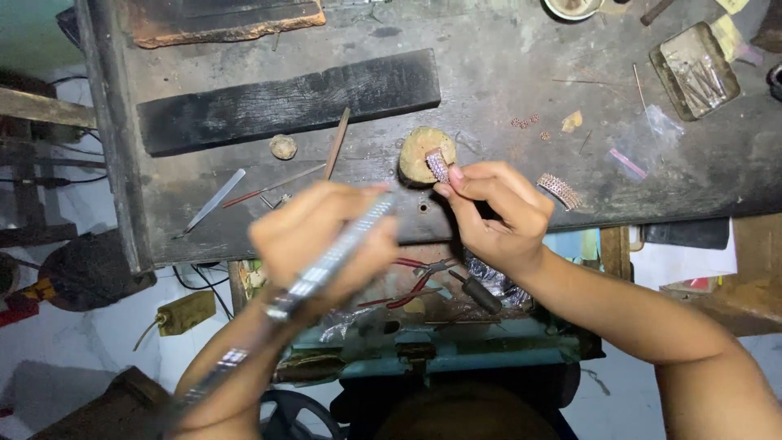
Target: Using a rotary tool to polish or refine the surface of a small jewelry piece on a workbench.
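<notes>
My right hand (493, 208) pinches a small studded metal piece (437, 164) and rests it on a round wooden peg (419, 155) at the bench edge. My left hand (314, 240) grips a long silvery tool (338, 248), blurred with motion, its tip pointing up toward the studded piece. A second curved studded piece (559, 190) lies on the bench just right of my right hand.
A dark worn workbench (505, 73) carries a black slab (285, 102), a metal file (213, 202), thin rods, small rings (525, 122) and a tin of bits (695, 69). Red-handled pliers (419, 277) lie in the tray below the bench.
</notes>
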